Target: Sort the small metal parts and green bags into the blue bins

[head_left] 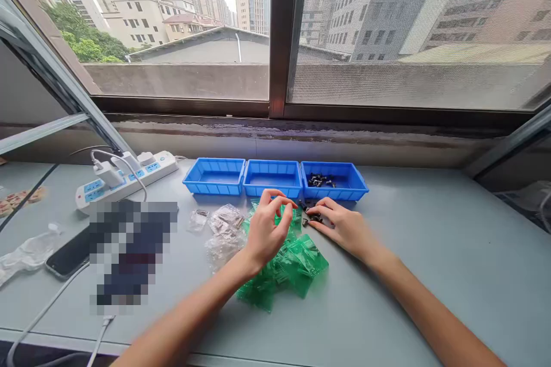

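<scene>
My left hand (267, 229) hovers over a heap of small green plastic bags (297, 266), its thumb and fingers pinched on one green bag. My right hand (342, 223) rests low on the grey table (430, 264), fingertips closed around small black parts (313, 218) lying just in front of the trays. Three blue trays stand in a row behind my hands: the left tray (214, 175) and middle tray (272, 178) look empty, the right tray (340, 189) holds several small black parts (321, 180).
Clear plastic bags (224, 229) lie left of the green heap. Further left are a white power strip (124, 178) with chargers, a phone (66, 255) with a cable, and a blurred dark patch. A window sill runs behind the trays.
</scene>
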A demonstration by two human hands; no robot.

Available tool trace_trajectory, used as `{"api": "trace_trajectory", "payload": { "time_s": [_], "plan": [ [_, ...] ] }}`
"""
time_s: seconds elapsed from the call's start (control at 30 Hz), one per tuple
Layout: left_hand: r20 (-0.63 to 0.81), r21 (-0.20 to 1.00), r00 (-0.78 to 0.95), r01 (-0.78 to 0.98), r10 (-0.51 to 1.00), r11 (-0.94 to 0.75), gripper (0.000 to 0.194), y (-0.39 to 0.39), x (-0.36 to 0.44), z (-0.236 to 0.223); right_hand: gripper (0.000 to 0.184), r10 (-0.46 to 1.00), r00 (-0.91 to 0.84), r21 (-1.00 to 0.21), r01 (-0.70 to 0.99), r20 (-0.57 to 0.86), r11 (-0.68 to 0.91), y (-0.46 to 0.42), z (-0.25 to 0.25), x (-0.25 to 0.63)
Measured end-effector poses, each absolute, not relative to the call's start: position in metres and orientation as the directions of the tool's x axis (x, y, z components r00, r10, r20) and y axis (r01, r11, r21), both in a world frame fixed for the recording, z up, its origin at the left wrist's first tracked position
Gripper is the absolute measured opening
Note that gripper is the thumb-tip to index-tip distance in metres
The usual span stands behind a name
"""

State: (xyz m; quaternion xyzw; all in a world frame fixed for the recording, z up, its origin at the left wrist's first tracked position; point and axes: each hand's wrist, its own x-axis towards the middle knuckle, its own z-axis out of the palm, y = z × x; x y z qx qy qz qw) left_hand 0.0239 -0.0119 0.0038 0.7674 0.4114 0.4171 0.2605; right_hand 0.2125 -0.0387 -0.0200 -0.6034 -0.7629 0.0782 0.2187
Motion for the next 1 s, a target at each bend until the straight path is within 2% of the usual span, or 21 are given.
{"api": "trace_trajectory", "payload": {
  "time_s": [0.4,0.63,0.83,1.0],
  "plan": [
    [0.457,0.754,0.321,0.355,0.829,-0.553,0.020,-0.014,0.024,0.004,0.018,0.980,-0.104,-0.410,0.897,0.171,0.166,-0.040,-0.011,0.218],
    [0.457,0.754,0.341,0.342,0.822,-0.561,0.018,-0.015,0.023,0.001,0.019,0.986,-0.129,-0.452,0.877,0.107,0.163,-0.039,-0.007,0.229],
    [0.442,0.753,0.345,0.360,0.828,-0.551,0.019,-0.016,0.025,0.001,0.018,0.972,-0.172,-0.376,0.900,0.159,0.221,-0.041,-0.006,0.228],
    [0.445,0.750,0.349,0.358,0.825,-0.556,0.020,-0.016,0.025,0.002,0.021,0.988,-0.103,-0.295,0.946,0.112,0.132,-0.043,-0.003,0.236]
  ]
}}
